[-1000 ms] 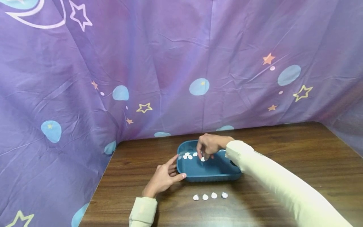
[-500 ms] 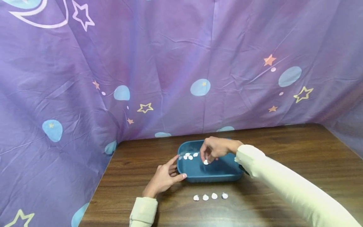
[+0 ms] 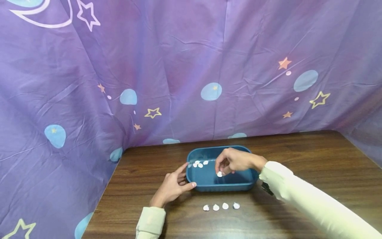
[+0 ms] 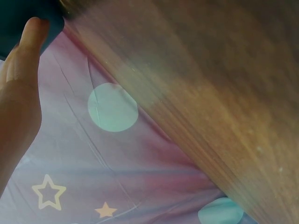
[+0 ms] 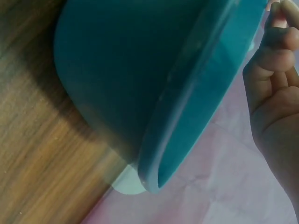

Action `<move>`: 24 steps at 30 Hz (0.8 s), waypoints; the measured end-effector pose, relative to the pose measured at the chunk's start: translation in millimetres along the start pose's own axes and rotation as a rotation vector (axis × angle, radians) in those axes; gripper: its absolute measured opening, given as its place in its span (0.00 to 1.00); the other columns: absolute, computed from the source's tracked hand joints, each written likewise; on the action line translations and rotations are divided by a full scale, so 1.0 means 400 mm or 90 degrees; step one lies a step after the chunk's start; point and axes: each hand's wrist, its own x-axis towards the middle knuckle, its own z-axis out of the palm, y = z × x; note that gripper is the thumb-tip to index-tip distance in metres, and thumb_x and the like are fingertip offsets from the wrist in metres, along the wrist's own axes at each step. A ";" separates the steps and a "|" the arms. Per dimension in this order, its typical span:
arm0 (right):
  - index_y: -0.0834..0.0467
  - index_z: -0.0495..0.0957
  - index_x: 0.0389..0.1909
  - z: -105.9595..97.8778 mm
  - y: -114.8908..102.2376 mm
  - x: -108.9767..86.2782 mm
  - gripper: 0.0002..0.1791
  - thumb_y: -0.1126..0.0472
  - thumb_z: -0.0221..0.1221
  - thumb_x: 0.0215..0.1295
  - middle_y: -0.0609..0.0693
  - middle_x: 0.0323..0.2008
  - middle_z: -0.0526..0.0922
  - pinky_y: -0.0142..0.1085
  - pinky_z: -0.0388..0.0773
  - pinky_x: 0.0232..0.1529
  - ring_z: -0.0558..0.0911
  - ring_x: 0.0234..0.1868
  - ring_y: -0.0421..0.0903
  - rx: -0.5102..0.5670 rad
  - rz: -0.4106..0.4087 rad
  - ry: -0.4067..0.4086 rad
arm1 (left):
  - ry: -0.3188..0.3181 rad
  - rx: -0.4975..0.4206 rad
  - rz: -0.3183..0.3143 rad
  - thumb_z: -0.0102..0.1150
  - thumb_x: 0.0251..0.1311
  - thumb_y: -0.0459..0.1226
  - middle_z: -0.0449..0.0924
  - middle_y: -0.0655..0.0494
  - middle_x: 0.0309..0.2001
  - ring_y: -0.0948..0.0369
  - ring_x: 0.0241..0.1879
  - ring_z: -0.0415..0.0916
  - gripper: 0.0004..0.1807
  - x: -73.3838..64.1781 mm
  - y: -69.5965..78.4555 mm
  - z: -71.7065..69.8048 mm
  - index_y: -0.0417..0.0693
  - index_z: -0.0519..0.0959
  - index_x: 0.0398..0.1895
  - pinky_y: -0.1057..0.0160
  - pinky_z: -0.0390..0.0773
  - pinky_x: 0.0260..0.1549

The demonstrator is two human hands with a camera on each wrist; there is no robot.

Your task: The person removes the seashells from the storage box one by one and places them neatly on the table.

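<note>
A blue oval-cornered plastic tub [image 3: 226, 187] stands on the wooden table. My left hand [image 3: 170, 189] rests against its left end, the thumb on the front rim and the index finger reaching along the side; the left wrist view shows the straight thumb [image 4: 35, 35] at the tub wall. Over the tub, my right hand [image 3: 234, 161] pinches a small white shell-like piece [image 3: 220, 174] between thumb and fingertips. Several similar white pieces [image 3: 200, 165] lie inside at the tub's left. In the right wrist view the right hand [image 5: 278, 88] is beyond the tub's rim [image 5: 154, 158].
In front of the tub, several more white pieces [image 3: 225, 206] lie in a row on the brown wooden table [image 3: 143, 166]. A purple curtain [image 3: 179, 66] printed with stars and blue spots hangs behind the table's far edge.
My right hand has moved right and slightly toward me over the tub, carrying the white shell-like piece. The left hand stays at the tub's left end.
</note>
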 end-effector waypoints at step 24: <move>0.51 0.86 0.33 0.068 -0.037 -0.117 0.10 0.70 0.67 0.58 0.45 0.28 0.87 0.29 0.82 0.18 0.78 0.23 0.31 -0.017 -0.044 0.098 | -0.001 0.016 0.011 0.72 0.57 0.49 0.77 0.30 0.61 0.45 0.56 0.83 0.49 -0.002 -0.001 0.000 0.41 0.59 0.77 0.56 0.86 0.55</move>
